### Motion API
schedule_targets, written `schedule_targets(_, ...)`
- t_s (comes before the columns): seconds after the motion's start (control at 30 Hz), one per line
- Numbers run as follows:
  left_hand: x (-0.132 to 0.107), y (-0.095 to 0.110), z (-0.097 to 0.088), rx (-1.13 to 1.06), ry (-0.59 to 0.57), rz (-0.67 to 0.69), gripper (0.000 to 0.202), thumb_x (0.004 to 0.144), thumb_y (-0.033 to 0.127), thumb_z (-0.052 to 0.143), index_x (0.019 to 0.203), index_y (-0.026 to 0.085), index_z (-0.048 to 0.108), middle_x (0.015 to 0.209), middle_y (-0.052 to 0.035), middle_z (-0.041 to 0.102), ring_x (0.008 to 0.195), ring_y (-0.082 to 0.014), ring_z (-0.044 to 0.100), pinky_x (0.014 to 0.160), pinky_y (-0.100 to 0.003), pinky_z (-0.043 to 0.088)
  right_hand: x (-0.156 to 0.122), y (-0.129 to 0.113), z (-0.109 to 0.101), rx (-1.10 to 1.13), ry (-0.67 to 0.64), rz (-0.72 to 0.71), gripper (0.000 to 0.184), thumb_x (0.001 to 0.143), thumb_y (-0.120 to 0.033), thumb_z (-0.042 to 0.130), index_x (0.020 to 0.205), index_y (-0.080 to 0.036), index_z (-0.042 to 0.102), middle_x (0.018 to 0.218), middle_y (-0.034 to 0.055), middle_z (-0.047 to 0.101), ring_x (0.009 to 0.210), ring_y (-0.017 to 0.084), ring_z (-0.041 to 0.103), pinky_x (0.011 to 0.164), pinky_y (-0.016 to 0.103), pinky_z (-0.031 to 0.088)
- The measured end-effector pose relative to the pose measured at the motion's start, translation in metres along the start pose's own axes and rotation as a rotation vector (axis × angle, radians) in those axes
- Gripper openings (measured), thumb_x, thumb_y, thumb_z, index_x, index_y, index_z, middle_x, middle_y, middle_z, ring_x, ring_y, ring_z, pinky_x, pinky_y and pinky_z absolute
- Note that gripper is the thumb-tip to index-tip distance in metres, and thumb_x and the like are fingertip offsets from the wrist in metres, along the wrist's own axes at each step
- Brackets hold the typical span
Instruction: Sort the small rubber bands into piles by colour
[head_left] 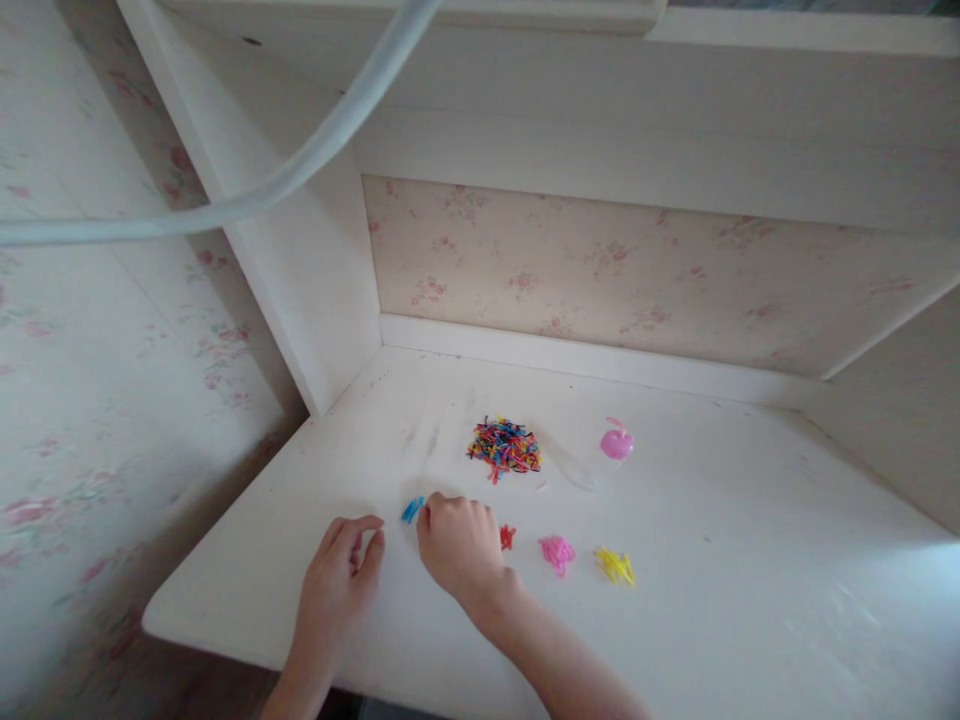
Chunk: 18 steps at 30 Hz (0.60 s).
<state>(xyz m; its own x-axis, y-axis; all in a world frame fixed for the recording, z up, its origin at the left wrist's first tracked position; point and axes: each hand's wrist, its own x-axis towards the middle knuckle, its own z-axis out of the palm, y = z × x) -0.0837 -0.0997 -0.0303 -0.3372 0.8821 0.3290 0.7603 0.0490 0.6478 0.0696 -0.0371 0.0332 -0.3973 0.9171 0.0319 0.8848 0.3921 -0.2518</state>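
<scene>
A heap of mixed-colour small rubber bands lies on the white desk. In front of it sit small sorted piles: blue, red, pink and yellow. My right hand rests knuckles-up with its fingers curled, the fingertips right beside the blue pile; what they pinch is hidden. My left hand lies on the desk to the left, fingers loosely bent, holding nothing I can see.
A pink apple-shaped lid and a clear plastic container lie right of the heap. The desk has a back wall with floral paper, a side panel at left, and a front edge near my wrists. A pale tube hangs overhead.
</scene>
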Motion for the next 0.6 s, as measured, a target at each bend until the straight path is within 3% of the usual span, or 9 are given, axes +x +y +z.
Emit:
schedule_targets(0.13, 0.0, 0.001, 0.001, -0.023, 0.013, -0.002, 0.025, 0.087, 0.039, 0.047, 0.092, 0.02, 0.063, 0.076, 0.0007, 0.054, 0.057, -0.0127, 0.053, 0.058, -0.027, 0.046, 0.005, -0.01, 0.012, -0.032, -0.037, -0.06, 0.025, 0.088, -0.021, 0.04, 0.086, -0.017, 0.065, 0.077, 0.011, 0.072, 0.069, 0.027, 0.069, 0.057, 0.032, 0.048)
schedule_targets(0.27, -0.002, 0.003, -0.001, -0.037, 0.011, -0.016, 0.027, 0.088, 0.041, 0.046, 0.093, 0.02, 0.062, 0.075, 0.001, 0.054, 0.055, -0.0125, 0.052, 0.058, -0.027, 0.046, -0.003, -0.008, 0.006, -0.029, -0.011, -0.065, 0.028, 0.091, -0.024, 0.037, 0.085, -0.018, 0.064, 0.076, 0.0101, 0.072, 0.068, 0.024, 0.069, 0.058, 0.03, 0.047)
schedule_targets(0.47, -0.002, 0.009, -0.006, 0.006, -0.036, -0.021, 0.026, 0.09, 0.04, 0.043, 0.092, 0.022, 0.061, 0.08, 0.0003, 0.056, 0.059, -0.0126, 0.055, 0.061, -0.027, 0.048, -0.043, 0.015, -0.012, 0.08, 0.037, 0.002, 0.032, 0.094, -0.031, 0.037, 0.081, -0.022, 0.064, 0.072, 0.0048, 0.072, 0.063, 0.019, 0.067, 0.056, 0.024, 0.04)
schedule_targets(0.6, 0.0, 0.023, -0.006, 0.131, -0.05, -0.011, 0.023, 0.091, 0.037, 0.042, 0.095, 0.023, 0.059, 0.087, -0.0015, 0.06, 0.069, -0.0147, 0.059, 0.065, -0.027, 0.047, -0.079, 0.04, -0.006, 0.33, 0.026, 0.058, 0.036, 0.096, -0.038, 0.035, 0.083, -0.022, 0.064, 0.063, 0.0016, 0.067, 0.056, 0.013, 0.062, 0.052, 0.02, 0.034)
